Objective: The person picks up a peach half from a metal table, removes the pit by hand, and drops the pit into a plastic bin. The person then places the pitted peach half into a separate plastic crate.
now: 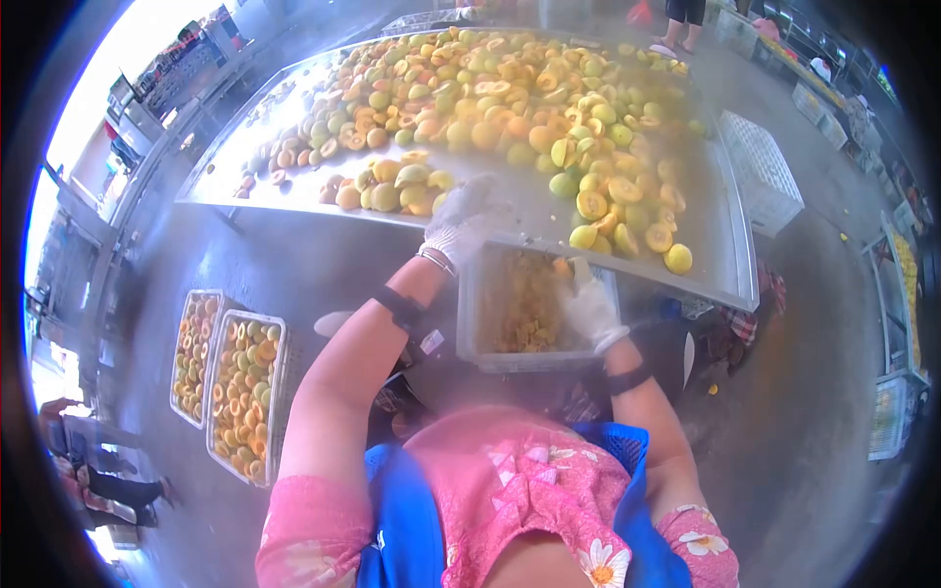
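Observation:
A large metal table [323, 186] carries a wide heap of halved yellow and orange fruit [490, 88]. My left hand [475, 211], in a white glove, is over the table's near edge beside a small group of fruit halves [392, 186]; its fingers are blurred. Below that edge is a pale plastic bin [470, 328] with yellowish-brown pieces [529, 309] in it. My right hand [590, 304], also gloved, is over the right side of this bin, fingers pointing up around a small orange-yellow piece at their tips.
Two crates of halved fruit [245, 392] stand on the floor at the left. A white crate [760, 171] is beyond the table's right edge. Another person's legs [683, 24] show at the top. More people are at the lower left [108, 480].

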The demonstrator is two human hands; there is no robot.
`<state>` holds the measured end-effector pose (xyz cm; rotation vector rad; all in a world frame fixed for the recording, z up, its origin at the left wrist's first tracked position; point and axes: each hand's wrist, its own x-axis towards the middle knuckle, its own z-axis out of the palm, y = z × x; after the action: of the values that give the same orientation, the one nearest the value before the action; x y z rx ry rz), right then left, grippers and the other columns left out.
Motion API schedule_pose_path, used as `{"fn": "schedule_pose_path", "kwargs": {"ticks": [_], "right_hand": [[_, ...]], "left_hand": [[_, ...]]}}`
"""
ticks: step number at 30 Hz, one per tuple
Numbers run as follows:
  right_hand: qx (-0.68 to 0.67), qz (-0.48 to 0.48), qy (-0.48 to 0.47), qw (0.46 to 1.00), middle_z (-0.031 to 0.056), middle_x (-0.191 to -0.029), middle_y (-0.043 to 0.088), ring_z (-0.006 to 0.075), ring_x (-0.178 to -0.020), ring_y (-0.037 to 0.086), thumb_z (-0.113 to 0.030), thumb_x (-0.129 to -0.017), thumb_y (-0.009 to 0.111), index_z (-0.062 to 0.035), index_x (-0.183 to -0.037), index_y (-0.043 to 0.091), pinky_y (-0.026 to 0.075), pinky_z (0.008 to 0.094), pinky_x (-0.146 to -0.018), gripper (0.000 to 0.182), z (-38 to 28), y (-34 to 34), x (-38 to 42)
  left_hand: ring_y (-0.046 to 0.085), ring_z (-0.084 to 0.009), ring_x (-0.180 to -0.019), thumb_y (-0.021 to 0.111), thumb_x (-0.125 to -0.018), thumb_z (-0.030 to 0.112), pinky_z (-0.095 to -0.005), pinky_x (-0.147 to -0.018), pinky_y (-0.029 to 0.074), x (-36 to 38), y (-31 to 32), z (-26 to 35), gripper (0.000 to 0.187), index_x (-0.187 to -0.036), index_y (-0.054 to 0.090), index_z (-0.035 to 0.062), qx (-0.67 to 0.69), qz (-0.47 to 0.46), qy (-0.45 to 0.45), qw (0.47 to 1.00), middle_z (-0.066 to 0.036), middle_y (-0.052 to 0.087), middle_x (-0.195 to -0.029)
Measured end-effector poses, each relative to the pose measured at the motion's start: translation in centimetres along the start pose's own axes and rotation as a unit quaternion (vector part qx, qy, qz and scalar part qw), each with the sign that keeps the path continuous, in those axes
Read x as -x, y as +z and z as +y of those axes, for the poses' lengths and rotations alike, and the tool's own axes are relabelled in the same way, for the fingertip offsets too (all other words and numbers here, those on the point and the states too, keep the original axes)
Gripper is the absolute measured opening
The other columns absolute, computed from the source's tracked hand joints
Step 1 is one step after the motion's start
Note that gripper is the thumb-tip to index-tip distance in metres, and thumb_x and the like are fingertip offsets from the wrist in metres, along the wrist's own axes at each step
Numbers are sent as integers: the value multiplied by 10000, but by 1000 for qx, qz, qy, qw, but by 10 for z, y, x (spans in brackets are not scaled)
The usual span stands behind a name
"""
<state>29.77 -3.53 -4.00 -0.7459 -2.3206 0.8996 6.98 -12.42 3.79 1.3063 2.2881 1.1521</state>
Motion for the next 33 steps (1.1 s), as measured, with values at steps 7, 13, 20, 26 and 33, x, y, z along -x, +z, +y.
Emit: {"fn": "schedule_pose_path", "kwargs": {"ticks": [7,13,20,26,33], "right_hand": [[-99,-19,3,995,270,-925,662,501,-881,607,-256,-903,652,-65,-1173,500,497,550,-729,364,6,20,-18],[-63,-93,49,992,238,-880,672,478,-806,630,-263,-894,667,-57,-1187,493,499,554,-673,399,18,5,-9],[-125,-107,41,986,223,-899,680,464,-791,637,-235,-910,652,-54,-1149,493,510,528,-655,339,22,-4,-8],[-103,-111,41,988,232,-889,661,461,-827,629,-231,-910,647,-61,-1100,508,503,517,-677,291,12,-13,-5],[-185,-36,-15,982,255,-956,662,461,-902,626,-210,-930,613,-25,-1149,565,513,484,-749,292,3,-18,-8]], "left_hand": [[461,-266,-1327,664,-878,336,-334,-1069,389,-135,16,-9,737,-1453,381,-27,264,53,-163,949,-194,450,-1467],[453,-390,-1313,650,-828,446,-403,-1058,407,-229,71,-52,850,-1507,312,63,157,208,-224,939,-261,368,-1485],[521,-368,-1212,714,-776,356,-427,-993,437,-244,97,-52,709,-1357,442,54,106,340,-310,882,-230,439,-1349],[633,-288,-958,713,-820,212,-384,-813,534,-237,91,-58,520,-1266,478,87,290,376,-194,858,-132,617,-1123],[627,-222,-909,576,-954,302,-362,-682,569,-142,88,-18,328,-1202,505,100,689,97,-57,716,-93,607,-1109]]}}
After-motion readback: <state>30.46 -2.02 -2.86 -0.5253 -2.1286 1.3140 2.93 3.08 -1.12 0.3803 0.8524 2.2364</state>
